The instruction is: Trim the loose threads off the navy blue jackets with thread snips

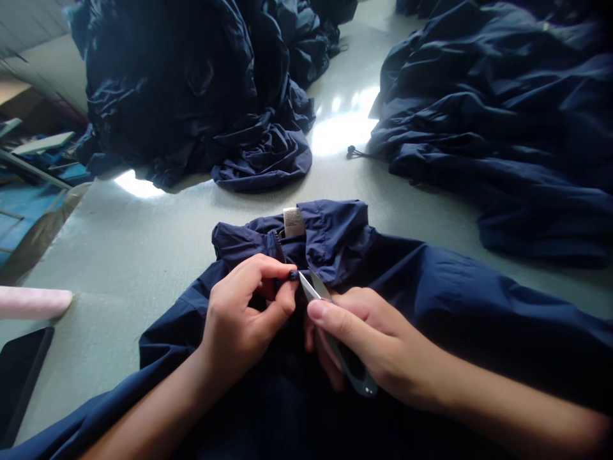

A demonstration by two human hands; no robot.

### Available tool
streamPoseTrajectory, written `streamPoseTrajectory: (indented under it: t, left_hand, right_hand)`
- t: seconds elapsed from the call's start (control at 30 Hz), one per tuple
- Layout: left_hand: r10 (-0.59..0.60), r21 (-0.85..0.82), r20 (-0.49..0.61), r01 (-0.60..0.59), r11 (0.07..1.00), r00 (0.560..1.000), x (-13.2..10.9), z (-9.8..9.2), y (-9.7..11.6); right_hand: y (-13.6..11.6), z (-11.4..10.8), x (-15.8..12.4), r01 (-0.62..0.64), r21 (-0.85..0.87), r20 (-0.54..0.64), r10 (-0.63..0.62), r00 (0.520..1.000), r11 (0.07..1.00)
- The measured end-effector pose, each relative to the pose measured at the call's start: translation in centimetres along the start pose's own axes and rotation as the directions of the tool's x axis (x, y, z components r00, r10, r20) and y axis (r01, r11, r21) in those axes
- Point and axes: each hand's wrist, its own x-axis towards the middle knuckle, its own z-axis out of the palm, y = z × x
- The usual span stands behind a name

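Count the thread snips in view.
1 pair: the thread snips, held in the right hand, blades beside the left hand. More could lie hidden under the navy garments.

Left hand (242,310): thumb and forefinger pinch
Right hand (383,329): fingers curl, thumb lies uppermost (its nail shows)
Forearms (498,386): both slant inward from below
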Motion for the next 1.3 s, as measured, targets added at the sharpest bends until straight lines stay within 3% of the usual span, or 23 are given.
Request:
streamPoseTrajectory:
  t: [0.53,0.7,0.87,1.07,1.3]
  left_hand:
    - [0.023,0.049,0.031,-0.024,0.999,0.999,-0.01,-0.01,0.12]
    - [0.071,0.062,0.111,-0.078,0.995,0.991,-0.19,0.15,0.50]
    - [-0.064,0.060,0.118,0.057,0.997,0.991,-0.10,-0.18,0.20]
    - [-0.077,0.021,0.139,0.075,0.997,0.987,-0.01,-0.30,0.06]
    - [-0.003,-0.013,0.144,0.005,1.000,0.990,0.02,-0.08,-0.15]
  right_hand:
    - [0.06,0.20,0.22,0.018,0.003,-0.042,-0.017,0.999,1.000]
    - [0.06,-0.19,0.72,0.111,-0.015,-0.212,-0.112,0.971,0.994]
    - [0.05,-0.43,0.67,0.160,0.017,-0.270,-0.150,0.951,0.987]
    - [0.66,-0.39,0.68,0.249,0.135,-0.388,-0.181,0.904,0.959]
    - [0.28,-0.67,0.81,0.105,-0.012,-0.349,-0.103,0.932,0.994]
